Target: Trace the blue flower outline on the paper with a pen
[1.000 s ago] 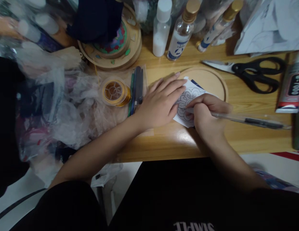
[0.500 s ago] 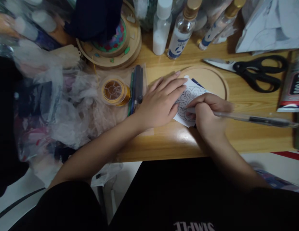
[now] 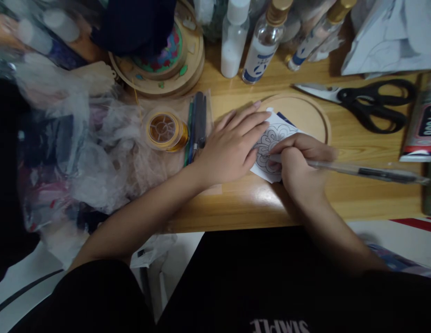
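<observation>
A small white paper (image 3: 265, 169) with a printed flower outline lies partly over a round wooden disc (image 3: 309, 113) with a raised rim. My left hand (image 3: 232, 145) rests flat on the paper's left side, fingers stretched out. In my right hand (image 3: 302, 166) is a long clear pen (image 3: 368, 172), pinched near its tip and slanting to the right. Its tip end is at the flower pattern; whether it touches the paper I cannot tell. A dark blue piece (image 3: 285, 119) shows from under the paper's upper edge.
Black-handled scissors (image 3: 371, 101) lie right of the disc, near a glue tube (image 3: 421, 125). Bottles (image 3: 260, 51) stand at the back. A spool of golden thread (image 3: 165, 129), pens (image 3: 199, 120) and crumpled plastic bags (image 3: 107, 157) are on the left, below a round wooden stand (image 3: 197, 60).
Almost nothing differs. The view has shifted very slightly; both hands, the pen and the paper keep their places.
</observation>
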### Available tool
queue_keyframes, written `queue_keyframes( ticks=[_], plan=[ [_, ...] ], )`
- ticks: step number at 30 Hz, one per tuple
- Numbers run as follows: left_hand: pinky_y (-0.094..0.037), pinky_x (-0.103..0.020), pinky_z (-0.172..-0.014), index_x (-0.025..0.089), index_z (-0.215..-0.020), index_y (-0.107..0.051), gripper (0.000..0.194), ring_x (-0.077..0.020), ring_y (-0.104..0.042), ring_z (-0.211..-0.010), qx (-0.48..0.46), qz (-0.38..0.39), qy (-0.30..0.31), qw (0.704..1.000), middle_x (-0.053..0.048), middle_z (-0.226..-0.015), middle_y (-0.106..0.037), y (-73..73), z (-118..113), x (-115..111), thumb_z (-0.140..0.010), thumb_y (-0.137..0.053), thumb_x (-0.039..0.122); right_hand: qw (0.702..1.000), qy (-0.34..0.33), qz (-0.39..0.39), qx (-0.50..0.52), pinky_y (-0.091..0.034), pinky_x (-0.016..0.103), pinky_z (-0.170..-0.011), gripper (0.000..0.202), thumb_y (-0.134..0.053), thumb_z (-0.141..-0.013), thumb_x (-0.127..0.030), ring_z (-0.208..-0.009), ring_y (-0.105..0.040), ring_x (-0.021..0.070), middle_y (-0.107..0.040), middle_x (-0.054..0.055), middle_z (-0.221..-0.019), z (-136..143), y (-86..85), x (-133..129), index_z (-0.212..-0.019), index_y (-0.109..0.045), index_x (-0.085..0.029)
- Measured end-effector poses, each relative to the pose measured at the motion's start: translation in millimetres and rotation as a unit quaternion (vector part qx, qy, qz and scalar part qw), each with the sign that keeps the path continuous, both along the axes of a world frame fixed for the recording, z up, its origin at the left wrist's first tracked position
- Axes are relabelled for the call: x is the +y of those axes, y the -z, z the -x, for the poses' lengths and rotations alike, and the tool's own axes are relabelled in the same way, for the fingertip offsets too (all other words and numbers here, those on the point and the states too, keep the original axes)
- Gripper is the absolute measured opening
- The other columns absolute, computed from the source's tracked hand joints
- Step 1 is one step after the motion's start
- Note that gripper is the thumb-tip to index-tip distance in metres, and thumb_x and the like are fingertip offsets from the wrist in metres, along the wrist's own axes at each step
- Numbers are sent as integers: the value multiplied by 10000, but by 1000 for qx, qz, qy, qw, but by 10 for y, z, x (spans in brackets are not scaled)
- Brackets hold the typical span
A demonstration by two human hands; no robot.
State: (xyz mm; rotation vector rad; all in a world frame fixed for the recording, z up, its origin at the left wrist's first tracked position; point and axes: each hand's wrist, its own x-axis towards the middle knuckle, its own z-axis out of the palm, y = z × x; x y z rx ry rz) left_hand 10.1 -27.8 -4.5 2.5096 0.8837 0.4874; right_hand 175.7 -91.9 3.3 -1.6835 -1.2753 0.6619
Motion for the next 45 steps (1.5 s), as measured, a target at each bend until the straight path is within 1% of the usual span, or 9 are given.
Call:
queue_keyframes(
  ticks=[4, 10, 14, 21, 26, 33, 38, 42, 45],
  plan=[
    [-312, -493, -1255, 200, -1360, -557, 464, -280, -391, -1529, 1, 7, -1, 1000, -75, -1574, -515, 1, 0, 2, -904, -484, 156, 1000, -5, 2, -30, -449, 294, -550, 219, -505, -715, -129, -533, -594, 146, -615, -30, -521, -1, -22, 2, -593, -663, -221],
    [-307, -500, -1258, 204, -1359, -555, 470, -284, -378, -1537, 1, 9, -2, 1000, -75, -1570, -517, 6, 1, 1, -899, -475, 153, 1000, -14, 7, 2, -471, 305, -570, 242, -506, -723, -116, -539, -601, 152, -652, -25, -555, -1, -27, -6, -603, -682, -232],
    [-315, -500, -1255, 213, -1361, -559, 480, -276, -385, -1534, 0, 11, -2, 1000, -56, -1576, -513, -4, -1, -1, -894, -473, 145, 1000, -8, 2, -7, -456, 299, -559, 226, -513, -712, -123, -535, -595, 151, -626, -28, -530, -3, -19, -8, -592, -676, -225],
    [-318, -495, -1255, 164, -1371, -570, 486, -277, -388, -1531, 7, 3, -2, 1000, -76, -1575, -515, -5, -3, -2, -893, -483, 145, 1000, -18, 2, 0, -473, 301, -570, 247, -504, -728, -122, -515, -579, 143, -643, -36, -540, -5, -12, -7, -601, -685, -231],
    [-310, -488, -1258, 195, -1376, -564, 486, -266, -386, -1533, 5, 9, -3, 1000, -58, -1585, -506, -6, 0, -1, -899, -488, 141, 1000, -18, 3, -17, -466, 298, -565, 245, -515, -728, -114, -512, -571, 147, -640, -36, -539, -7, -21, -6, -594, -677, -240],
    [-294, -492, -1264, 197, -1385, -555, 470, -280, -371, -1539, 6, 17, -1, 1000, -70, -1585, -501, -16, 1, -2, -921, -492, 151, 1000, -19, 18, 16, -479, 302, -572, 250, -521, -742, -116, -509, -574, 148, -608, -45, -526, -8, -27, -7, -592, -673, -247],
    [-288, -510, -1267, 208, -1387, -557, 482, -301, -365, -1542, 6, 32, -1, 999, -83, -1578, -503, -24, -3, -1, -912, -509, 145, 999, -17, 31, -6, -467, 310, -558, 235, -533, -731, -131, -525, -583, 161, -632, -30, -544, -13, -24, -10, -596, -680, -255],
    [-287, -509, -1266, 242, -1389, -547, 505, -289, -363, -1544, 1, 28, 0, 1000, -58, -1587, -496, -16, -4, -1, -897, -496, 139, 999, -24, 41, 0, -466, 312, -545, 254, -519, -730, -120, -510, -571, 159, -622, -30, -535, -16, -42, -8, -583, -674, -259],
    [-282, -501, -1270, 225, -1386, -546, 495, -289, -355, -1549, 7, 32, -1, 999, -73, -1586, -496, -22, -5, -1, -901, -494, 142, 999, -20, 32, 10, -476, 313, -561, 259, -516, -739, -107, -520, -575, 157, -606, -32, -532, -10, -53, -5, -582, -664, -251]
  ],
)
